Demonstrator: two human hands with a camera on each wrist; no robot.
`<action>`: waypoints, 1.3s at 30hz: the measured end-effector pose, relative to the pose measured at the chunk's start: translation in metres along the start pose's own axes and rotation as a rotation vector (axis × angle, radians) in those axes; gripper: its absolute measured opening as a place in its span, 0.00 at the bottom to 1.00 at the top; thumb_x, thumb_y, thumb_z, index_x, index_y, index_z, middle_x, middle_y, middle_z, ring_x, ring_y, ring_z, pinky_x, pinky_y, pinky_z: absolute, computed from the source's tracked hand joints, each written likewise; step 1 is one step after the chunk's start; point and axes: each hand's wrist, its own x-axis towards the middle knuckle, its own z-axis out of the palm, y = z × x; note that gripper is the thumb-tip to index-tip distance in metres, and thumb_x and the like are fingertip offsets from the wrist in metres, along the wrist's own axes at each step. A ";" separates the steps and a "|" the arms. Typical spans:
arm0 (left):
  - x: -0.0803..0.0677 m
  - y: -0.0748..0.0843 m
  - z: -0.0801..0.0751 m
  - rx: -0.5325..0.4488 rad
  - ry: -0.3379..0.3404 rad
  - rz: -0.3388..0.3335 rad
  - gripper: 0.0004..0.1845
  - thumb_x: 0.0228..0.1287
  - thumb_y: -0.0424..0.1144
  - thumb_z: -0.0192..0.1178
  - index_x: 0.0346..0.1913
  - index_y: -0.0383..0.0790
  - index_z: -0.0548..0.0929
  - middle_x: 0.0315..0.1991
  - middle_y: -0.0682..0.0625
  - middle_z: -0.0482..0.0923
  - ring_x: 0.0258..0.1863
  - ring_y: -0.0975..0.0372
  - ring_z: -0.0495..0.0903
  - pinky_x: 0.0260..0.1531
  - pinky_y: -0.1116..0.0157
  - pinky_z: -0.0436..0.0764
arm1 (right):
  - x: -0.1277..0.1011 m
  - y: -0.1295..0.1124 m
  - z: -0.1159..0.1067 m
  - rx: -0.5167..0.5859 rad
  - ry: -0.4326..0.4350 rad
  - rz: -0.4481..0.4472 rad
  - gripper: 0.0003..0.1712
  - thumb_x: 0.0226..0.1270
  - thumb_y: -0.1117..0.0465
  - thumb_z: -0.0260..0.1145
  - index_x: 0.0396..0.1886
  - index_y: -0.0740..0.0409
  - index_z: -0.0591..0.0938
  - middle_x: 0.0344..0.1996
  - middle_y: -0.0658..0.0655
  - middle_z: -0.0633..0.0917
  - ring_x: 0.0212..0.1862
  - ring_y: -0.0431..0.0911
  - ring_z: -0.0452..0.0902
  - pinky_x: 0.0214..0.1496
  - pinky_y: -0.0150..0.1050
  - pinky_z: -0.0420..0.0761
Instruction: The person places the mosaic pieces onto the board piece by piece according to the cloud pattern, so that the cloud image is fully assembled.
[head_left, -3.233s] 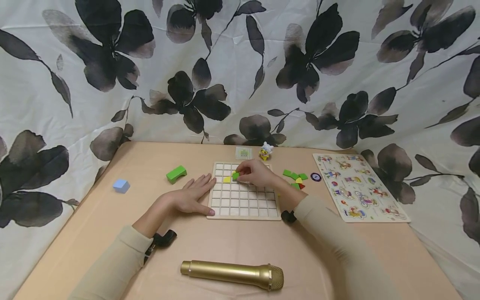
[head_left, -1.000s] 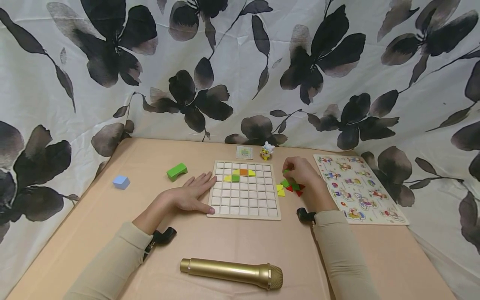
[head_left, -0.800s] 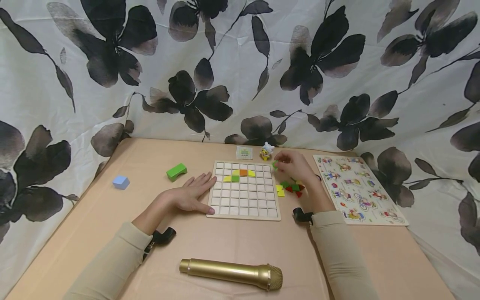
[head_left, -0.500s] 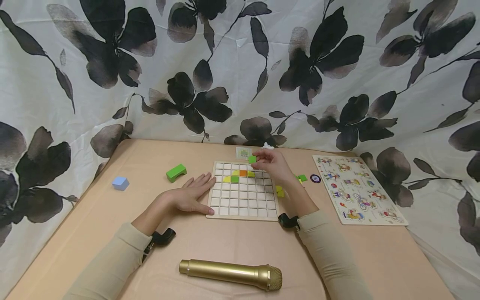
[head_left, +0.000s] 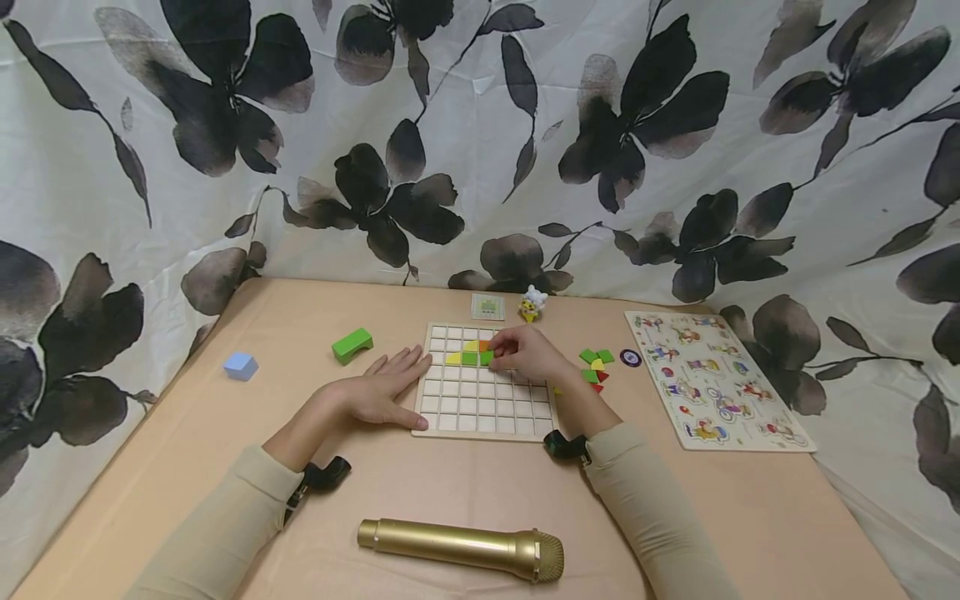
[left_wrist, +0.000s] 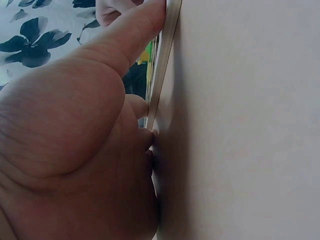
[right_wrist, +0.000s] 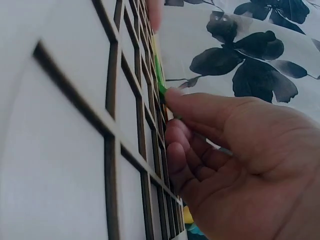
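A white gridded board point(head_left: 487, 408) in a thin wooden frame lies mid-table in the head view. My left hand point(head_left: 386, 390) lies with fingers spread along its left side, thumb at the lower left corner. Over the upper cells, my right hand point(head_left: 525, 354) pinches a green square tile point(head_left: 486, 358) between thumb and fingers, low against the grid in the right wrist view. Directly left of it sits another green tile point(head_left: 468, 359), then a yellow piece point(head_left: 453, 359). In the row above, an orange tile point(head_left: 484, 345) shows beside a yellow corner piece point(head_left: 471, 345), partly hidden by my fingers.
Loose green, yellow and red pieces point(head_left: 591, 376) lie right of the board, near a dark round disc point(head_left: 631, 357) and a picture puzzle point(head_left: 720, 383). Behind stand a pattern card point(head_left: 487, 307) and a figurine point(head_left: 532, 304). A green arch block point(head_left: 352, 346), blue cube point(head_left: 241, 367) and gold microphone point(head_left: 461, 550) lie around.
My right hand took a green tile from the loose pieces at the right and brought it left and down onto the grid, beside the earlier green tile. My left hand stayed at the board's edge.
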 end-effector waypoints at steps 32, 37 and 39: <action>0.001 -0.003 0.002 0.006 -0.004 -0.003 0.62 0.64 0.67 0.66 0.85 0.42 0.40 0.86 0.40 0.27 0.85 0.44 0.28 0.81 0.40 0.32 | -0.062 0.011 -0.112 -0.272 0.168 0.052 0.23 0.71 0.61 0.71 0.64 0.58 0.83 0.58 0.66 0.84 0.50 0.55 0.79 0.46 0.43 0.80; 0.001 -0.003 0.002 0.016 0.002 -0.002 0.62 0.64 0.67 0.66 0.85 0.42 0.40 0.86 0.40 0.27 0.85 0.44 0.29 0.81 0.40 0.32 | -0.065 0.035 -0.117 -0.324 0.122 0.174 0.20 0.72 0.64 0.69 0.62 0.64 0.83 0.52 0.67 0.85 0.47 0.56 0.77 0.43 0.40 0.79; 0.001 -0.003 0.001 0.019 0.003 -0.002 0.62 0.64 0.67 0.66 0.85 0.42 0.40 0.86 0.40 0.27 0.85 0.44 0.29 0.81 0.40 0.32 | -0.066 0.042 -0.117 -0.324 0.095 0.221 0.20 0.72 0.64 0.69 0.61 0.64 0.84 0.49 0.65 0.84 0.45 0.55 0.77 0.42 0.39 0.79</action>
